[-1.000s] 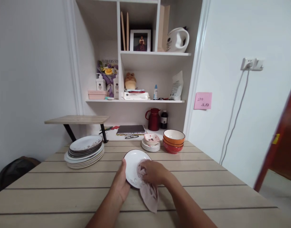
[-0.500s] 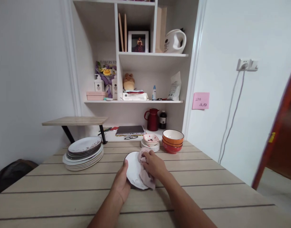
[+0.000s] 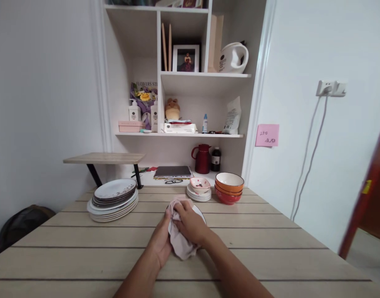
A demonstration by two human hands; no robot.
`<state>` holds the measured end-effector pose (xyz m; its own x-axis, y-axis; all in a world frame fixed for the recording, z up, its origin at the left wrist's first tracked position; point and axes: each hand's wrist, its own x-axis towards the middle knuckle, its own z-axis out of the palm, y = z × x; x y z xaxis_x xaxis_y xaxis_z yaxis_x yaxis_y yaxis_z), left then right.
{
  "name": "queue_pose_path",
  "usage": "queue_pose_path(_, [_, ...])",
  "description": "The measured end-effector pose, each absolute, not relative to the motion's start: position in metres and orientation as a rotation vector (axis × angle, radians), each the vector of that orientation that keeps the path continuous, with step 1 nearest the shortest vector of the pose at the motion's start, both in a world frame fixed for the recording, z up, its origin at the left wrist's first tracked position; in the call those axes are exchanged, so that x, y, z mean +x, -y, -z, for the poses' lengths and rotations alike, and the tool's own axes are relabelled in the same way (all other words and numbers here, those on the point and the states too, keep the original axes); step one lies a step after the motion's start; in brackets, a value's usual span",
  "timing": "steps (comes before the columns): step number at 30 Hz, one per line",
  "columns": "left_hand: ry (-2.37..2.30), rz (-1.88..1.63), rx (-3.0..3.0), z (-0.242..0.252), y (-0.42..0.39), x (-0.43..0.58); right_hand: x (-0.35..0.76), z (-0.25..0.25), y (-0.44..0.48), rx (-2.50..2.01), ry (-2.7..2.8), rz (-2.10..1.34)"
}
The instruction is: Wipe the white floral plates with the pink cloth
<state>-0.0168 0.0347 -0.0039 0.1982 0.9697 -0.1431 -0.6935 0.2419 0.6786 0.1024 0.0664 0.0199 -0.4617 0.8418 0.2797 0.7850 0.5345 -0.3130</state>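
A white plate with a dark rim point(image 3: 199, 213) is held just in front of me, mostly covered by a pale pink cloth point(image 3: 181, 244). Its left edge is gripped by my left hand point(image 3: 160, 240), thumb on top near the cloth. My right hand point(image 3: 190, 221) presses the bunched cloth onto the plate's face, fingers curled into it. Beyond the hands stand small white plates point(image 3: 199, 196) in a stack, with a pink-patterned bowl point(image 3: 200, 184) on top. Beside them is a stack of orange and red bowls point(image 3: 229, 188).
At the left, a tall stack of plates point(image 3: 115, 198) sits by a small raised wooden shelf point(image 3: 104, 158) on black legs. Behind the slatted table point(image 3: 84, 256) are a laptop point(image 3: 173, 171), glasses point(image 3: 174, 181), a red jug point(image 3: 202, 159) and a dark bottle point(image 3: 216, 159).
My right hand has moved the cloth leftward across the plate, from its right side to its left. The plate's right edge now shows. The whole view has shifted slightly.
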Motion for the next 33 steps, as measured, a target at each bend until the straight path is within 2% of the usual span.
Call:
queue_pose_path(5, [-0.691,-1.228,0.509,0.001,-0.034,-0.017,0.129,-0.020,-0.086,-1.643,2.231,-0.106])
queue_pose_path(9, [-0.704,-1.253,0.483,0.001,-0.034,-0.019,0.150,-0.023,-0.080,-1.766,2.321,-0.138])
queue_pose_path(15, [-0.653,-1.213,0.511,0.003,-0.035,-0.022,0.131,-0.022,-0.053,-1.425,2.556,-0.283])
queue_pose_path(17, [-0.598,-1.164,0.540,0.001,-0.034,-0.023,0.116,-0.021,-0.051,-1.255,2.499,-0.300])
queue_pose_path(23, [-0.577,-1.154,0.589,0.003,-0.037,-0.022,0.107,-0.019,-0.078,-1.106,2.228,-0.155])
queue_pose_path(29, [-0.616,-1.212,0.586,0.009,-0.041,-0.023,0.133,-0.019,-0.087,-1.498,2.173,-0.055])
queue_pose_path(33, [-0.655,-1.245,0.510,0.002,-0.037,-0.023,0.140,-0.021,-0.079,-1.646,2.234,-0.157])
